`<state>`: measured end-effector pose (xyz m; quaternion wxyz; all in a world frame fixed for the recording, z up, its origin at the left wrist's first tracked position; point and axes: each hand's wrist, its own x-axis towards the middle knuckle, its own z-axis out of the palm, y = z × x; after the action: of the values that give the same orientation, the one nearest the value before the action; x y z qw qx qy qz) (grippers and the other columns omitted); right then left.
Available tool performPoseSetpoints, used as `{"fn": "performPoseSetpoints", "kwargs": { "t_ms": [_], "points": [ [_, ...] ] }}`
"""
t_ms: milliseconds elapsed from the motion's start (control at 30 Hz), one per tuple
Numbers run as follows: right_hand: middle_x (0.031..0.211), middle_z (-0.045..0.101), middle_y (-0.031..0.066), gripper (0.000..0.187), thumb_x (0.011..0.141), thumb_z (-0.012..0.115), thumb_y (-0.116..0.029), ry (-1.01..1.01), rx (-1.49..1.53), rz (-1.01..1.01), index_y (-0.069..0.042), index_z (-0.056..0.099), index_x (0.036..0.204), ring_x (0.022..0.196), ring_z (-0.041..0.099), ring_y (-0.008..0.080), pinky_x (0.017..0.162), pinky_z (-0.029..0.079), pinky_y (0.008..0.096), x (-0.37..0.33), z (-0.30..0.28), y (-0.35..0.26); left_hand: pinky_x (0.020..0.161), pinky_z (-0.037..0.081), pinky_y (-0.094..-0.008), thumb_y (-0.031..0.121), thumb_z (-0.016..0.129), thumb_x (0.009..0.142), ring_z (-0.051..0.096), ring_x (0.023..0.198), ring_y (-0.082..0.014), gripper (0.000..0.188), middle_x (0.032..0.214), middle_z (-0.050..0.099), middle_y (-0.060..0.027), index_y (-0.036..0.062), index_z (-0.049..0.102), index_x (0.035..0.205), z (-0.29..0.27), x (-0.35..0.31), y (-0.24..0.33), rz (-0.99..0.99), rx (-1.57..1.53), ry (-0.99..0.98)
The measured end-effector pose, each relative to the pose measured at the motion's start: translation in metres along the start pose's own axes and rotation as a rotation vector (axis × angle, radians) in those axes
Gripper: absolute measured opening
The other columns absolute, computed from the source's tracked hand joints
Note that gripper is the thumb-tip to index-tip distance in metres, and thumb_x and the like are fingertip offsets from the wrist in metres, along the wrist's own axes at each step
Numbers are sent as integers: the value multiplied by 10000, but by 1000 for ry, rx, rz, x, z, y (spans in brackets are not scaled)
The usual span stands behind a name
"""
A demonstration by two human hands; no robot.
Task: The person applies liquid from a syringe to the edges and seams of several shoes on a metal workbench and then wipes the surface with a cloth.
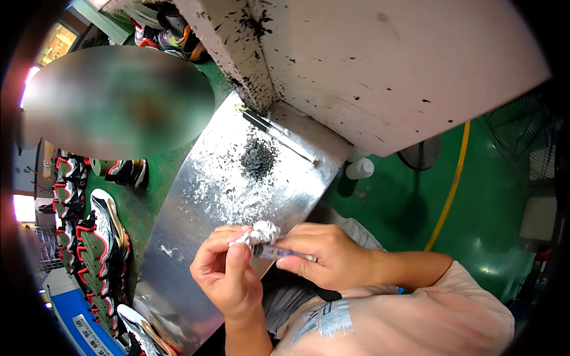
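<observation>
Wiping step in hand: left hand [228, 276] grip pinched on crumpled white wad [261, 232], right hand [323, 255] grip clamped on what looks like a thin tool [282, 253], both at 6 o'clock over steel desk [196, 225]; next needs firm rubbing.

Green floor [415, 207] with a yellow line [451, 184], metal worktop [196, 237].

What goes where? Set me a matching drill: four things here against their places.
Things:
1. crumpled foil wad
2. dark granule pile
3. white bottle
4. sneakers

Places:
A. on the green floor right of the metal table
B. in rows left of the metal table
C. between both hands' fingertips
D. middle of the metal table

Pairs: 1-C, 2-D, 3-A, 4-B
</observation>
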<state>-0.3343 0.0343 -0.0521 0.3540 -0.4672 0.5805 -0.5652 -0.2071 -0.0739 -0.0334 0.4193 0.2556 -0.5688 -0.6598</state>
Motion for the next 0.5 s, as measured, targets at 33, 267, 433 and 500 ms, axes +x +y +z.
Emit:
{"fn": "performPoseSetpoints", "kwargs": {
  "t_ms": [33, 267, 433, 500],
  "points": [
    [798, 623, 89, 231, 818, 709, -140, 117, -238, -128, -25, 650, 1010, 719, 633, 199, 593, 501, 293, 3, 1, 4, 837, 461, -299, 32, 581, 896, 600, 839, -198, 81, 905, 659, -160, -46, 602, 889, 4, 3, -4, -2, -28, 47],
    [829, 626, 99, 247, 757, 725, -78, 275, -516, -76, -18, 615, 970, 766, 619, 260, 645, 501, 343, -16, -49, 7, 727, 450, -264, 102, 602, 911, 561, 757, -118, 170, 868, 634, -70, -53, 667, 937, 9, 57, -1, -361, 18, 13],
    [749, 576, 114, 277, 719, 802, -200, 340, -391, 340, -27, 602, 804, 682, 566, 259, 625, 460, 344, -83, -78, 53, 609, 428, -265, 109, 711, 820, 507, 636, -112, 104, 709, 590, -51, 13, 721, 858, 43, 92, -13, -84, 851, -348],
    [723, 542, 111, 330, 750, 776, -266, 345, -606, 481, -9, 570, 738, 629, 532, 220, 569, 429, 333, -107, -92, 91, 559, 459, -330, 123, 754, 770, 590, 624, -205, 193, 743, 633, -77, 48, 702, 939, 37, 101, -30, 435, 1242, -344]
  ]
}}
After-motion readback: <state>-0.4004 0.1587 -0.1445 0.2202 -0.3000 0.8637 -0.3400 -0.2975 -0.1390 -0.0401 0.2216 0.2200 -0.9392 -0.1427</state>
